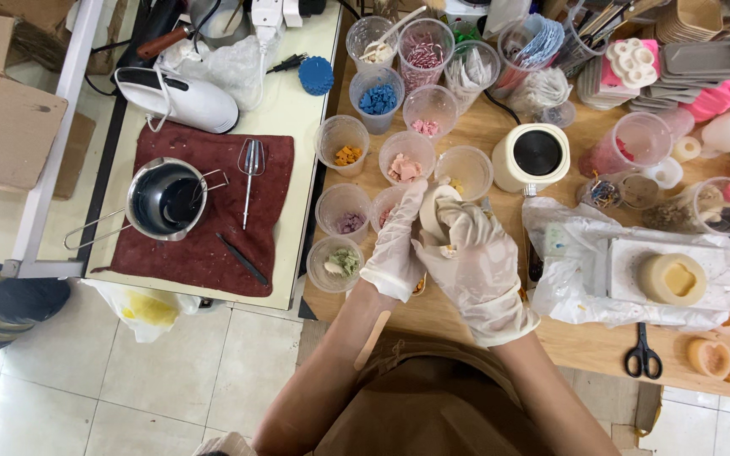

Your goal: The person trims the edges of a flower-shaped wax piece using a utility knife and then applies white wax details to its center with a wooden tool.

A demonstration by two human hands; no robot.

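1. The wooden worktop (466,317) lies under both gloved hands; a drop would land the piece among the cups.
2. The right hand (476,257) is clenched around a cream wax piece (434,209), and too hard a squeeze may crack it.
3. The left hand (397,245) grips the same piece from the side.
4. Plastic cups (346,211) of coloured chips stand just beyond the left fingertips, easily tipped.

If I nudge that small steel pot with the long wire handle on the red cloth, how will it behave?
The steel pot would probably drag rather than slide, since it sits on a red cloth that could bunch. It holds dark liquid, so it is likely heavier than it looks and could slosh. Its wire handle sticks out past the cloth, so catching it might swing the pot.
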